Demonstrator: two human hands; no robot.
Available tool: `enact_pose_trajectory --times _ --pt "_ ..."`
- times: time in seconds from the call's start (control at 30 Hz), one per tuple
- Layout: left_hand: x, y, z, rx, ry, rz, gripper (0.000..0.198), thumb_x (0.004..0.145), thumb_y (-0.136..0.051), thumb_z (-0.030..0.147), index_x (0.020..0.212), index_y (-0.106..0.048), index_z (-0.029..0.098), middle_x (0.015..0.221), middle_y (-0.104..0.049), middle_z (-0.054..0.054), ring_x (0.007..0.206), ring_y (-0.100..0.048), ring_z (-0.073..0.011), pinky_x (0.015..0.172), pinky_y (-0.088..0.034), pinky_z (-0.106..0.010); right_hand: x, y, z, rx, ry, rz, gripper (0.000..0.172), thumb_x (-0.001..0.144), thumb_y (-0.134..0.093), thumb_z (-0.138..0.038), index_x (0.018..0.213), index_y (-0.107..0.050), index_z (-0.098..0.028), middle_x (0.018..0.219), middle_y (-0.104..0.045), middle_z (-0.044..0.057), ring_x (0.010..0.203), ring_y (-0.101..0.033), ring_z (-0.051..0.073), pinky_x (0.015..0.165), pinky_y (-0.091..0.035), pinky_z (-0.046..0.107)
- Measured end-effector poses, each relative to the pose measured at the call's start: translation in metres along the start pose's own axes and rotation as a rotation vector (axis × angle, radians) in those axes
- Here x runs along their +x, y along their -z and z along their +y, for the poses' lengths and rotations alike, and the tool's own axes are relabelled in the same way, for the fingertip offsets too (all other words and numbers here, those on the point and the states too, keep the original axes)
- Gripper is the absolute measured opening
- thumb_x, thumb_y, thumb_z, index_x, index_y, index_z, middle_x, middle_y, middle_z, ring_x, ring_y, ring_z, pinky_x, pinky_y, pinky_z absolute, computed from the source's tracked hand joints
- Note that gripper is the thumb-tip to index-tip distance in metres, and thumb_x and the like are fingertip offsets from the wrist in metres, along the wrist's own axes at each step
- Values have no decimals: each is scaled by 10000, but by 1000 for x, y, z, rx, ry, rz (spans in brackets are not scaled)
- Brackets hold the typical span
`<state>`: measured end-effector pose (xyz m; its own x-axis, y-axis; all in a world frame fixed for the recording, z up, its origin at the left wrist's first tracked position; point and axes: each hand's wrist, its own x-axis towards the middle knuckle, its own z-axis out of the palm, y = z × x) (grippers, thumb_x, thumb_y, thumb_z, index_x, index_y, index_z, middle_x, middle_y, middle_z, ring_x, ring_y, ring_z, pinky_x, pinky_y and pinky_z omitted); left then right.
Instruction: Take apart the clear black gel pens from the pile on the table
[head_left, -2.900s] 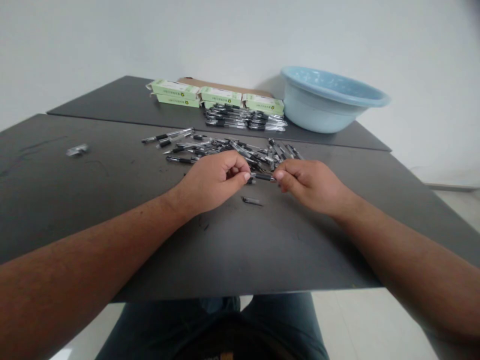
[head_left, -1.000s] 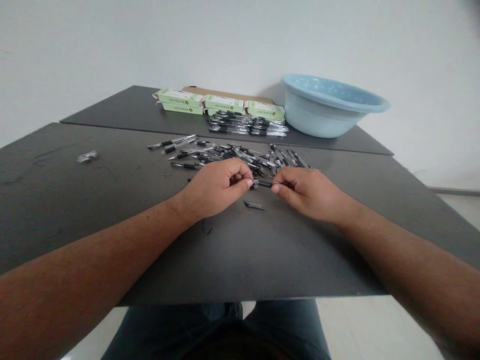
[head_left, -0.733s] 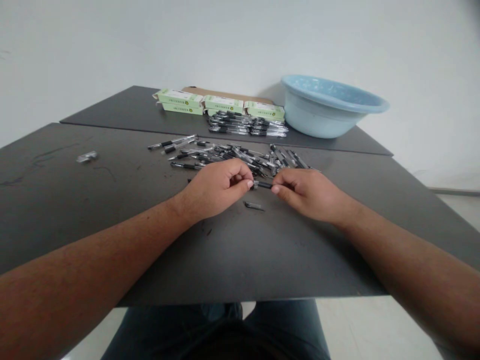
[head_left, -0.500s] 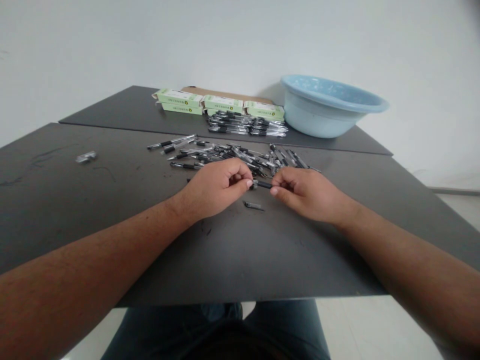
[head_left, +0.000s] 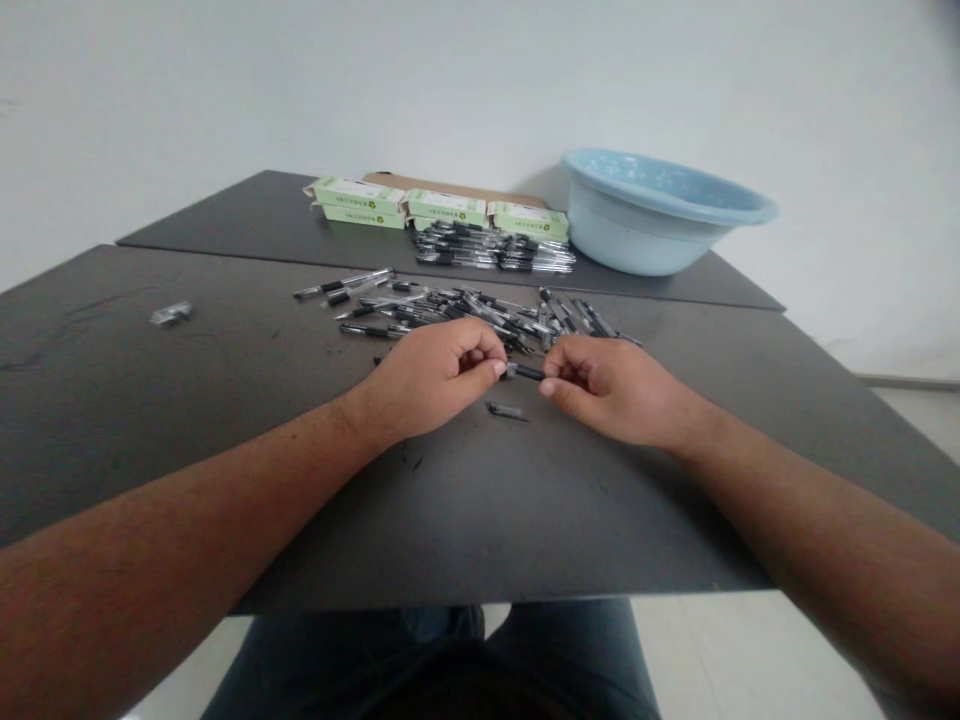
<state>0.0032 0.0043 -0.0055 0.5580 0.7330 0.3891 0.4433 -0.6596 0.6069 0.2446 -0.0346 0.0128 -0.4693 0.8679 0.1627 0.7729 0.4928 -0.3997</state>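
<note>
A pen with a black grip (head_left: 526, 371) is held level between my two hands, over the middle of the dark table. My left hand (head_left: 444, 375) pinches its left end between thumb and fingers. The right end is pinched by my right hand (head_left: 609, 388). Most of the pen's length is hidden by the fingers. Just below it, a small clear and black cap (head_left: 507, 411) lies on the table. Behind my hands spreads a loose pile of black and clear pens (head_left: 472, 308).
Neater stacks of pens (head_left: 461, 247) lie in front of green and white boxes (head_left: 448, 208) at the back. To their right stands a large light-blue basin (head_left: 645, 235). Some small clear pieces (head_left: 172, 314) lie at the left. The table's front edge (head_left: 495, 603) is near my legs.
</note>
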Motion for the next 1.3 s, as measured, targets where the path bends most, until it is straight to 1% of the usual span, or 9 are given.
enact_pose_trajectory --times 0.17,0.43,0.53,0.7,0.8,0.9,1.0,1.13,1.3 --pt "0 -1 -1 -1 -7 3 96 883 -620 249 877 -676 171 728 -669 37 656 -605 -108 639 -433 -231 1 -1 3 1 72 -73 317 1035 -401 -361 863 -607 -192 775 -657 23 722 -595 156 699 -395 275" --pt "0 0 0 2 -17 14 77 875 -627 227 872 -679 170 733 -673 39 663 -608 -103 653 -436 -227 0 -2 2 -12 42 -45 321 1023 -440 -402 867 -631 -197 772 -660 14 709 -597 150 676 -385 267" --pt "0 0 0 0 -15 11 80 877 -630 233 876 -680 170 733 -676 37 658 -608 -106 651 -438 -228 0 -3 2 -9 38 -17 242 983 -530 -402 928 -646 -197 797 -675 11 713 -604 148 658 -387 257" --pt "0 0 -2 -14 -41 -3 73 878 -631 230 859 -673 172 736 -675 33 661 -616 -108 648 -440 -226 2 -4 6 18 105 -70 221 1000 -495 -350 961 -644 -191 832 -688 25 754 -626 156 704 -419 263" --pt "-2 -3 -5 -70 -35 9 123 888 -634 255 975 -659 171 777 -697 21 692 -640 -121 671 -457 -235 2 -1 13 79 99 -73 214 1014 -473 -348 1007 -627 -201 825 -688 17 741 -633 153 712 -439 266" --pt "-2 -6 -10 -132 -15 26 308 898 -631 279 1186 -592 175 815 -714 11 716 -658 -139 703 -478 -259 3 5 22 188 -7 -8 209 1029 -440 -361 1056 -581 -209 782 -678 0 675 -633 146 681 -459 267" --pt "-2 -7 -12 -134 4 29 358 900 -625 286 1237 -566 180 807 -706 9 704 -655 -144 690 -478 -267 4 11 32 244 -91 64 211 1033 -414 -377 1021 -545 -213 809 -681 6 659 -628 149 643 -461 269" --pt "-2 -6 -11 -104 11 22 333 894 -623 275 1213 -586 188 819 -715 9 717 -661 -141 692 -478 -263 8 17 42 63 -127 78 194 990 -472 -365 962 -587 -210 826 -682 14 673 -604 159 628 -424 276" --pt "-2 -6 -11 -61 -2 6 295 905 -607 274 1186 -586 184 807 -710 16 722 -664 -141 711 -476 -264 10 19 48 -172 -114 -103 179 871 -617 -348 986 -677 -225 833 -707 5 729 -635 181 649 -406 274"
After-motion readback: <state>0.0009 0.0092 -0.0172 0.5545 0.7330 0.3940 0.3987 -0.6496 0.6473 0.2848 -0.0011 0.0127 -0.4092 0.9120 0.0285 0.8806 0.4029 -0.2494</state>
